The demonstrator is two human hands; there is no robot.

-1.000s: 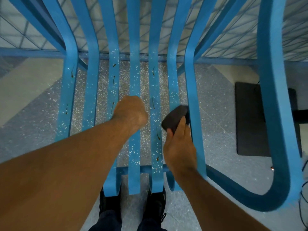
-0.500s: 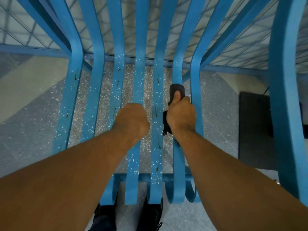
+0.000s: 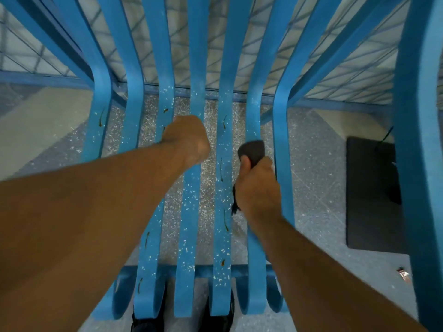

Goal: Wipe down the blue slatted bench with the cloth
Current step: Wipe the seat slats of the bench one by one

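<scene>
Gripping the dark cloth [image 3: 253,150] in a tight fist, the right hand [image 3: 259,185] presses it on the bench [image 3: 223,236] toward its right edge; the left hand [image 3: 189,140] clutches a middle slat [image 3: 189,224], probably for bracing.

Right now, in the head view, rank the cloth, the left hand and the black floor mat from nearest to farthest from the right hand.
1. Cloth: gripped in the right hand itself.
2. Left hand: two slats to the left, gripping a slat.
3. Black floor mat: down on the floor, far right.
</scene>
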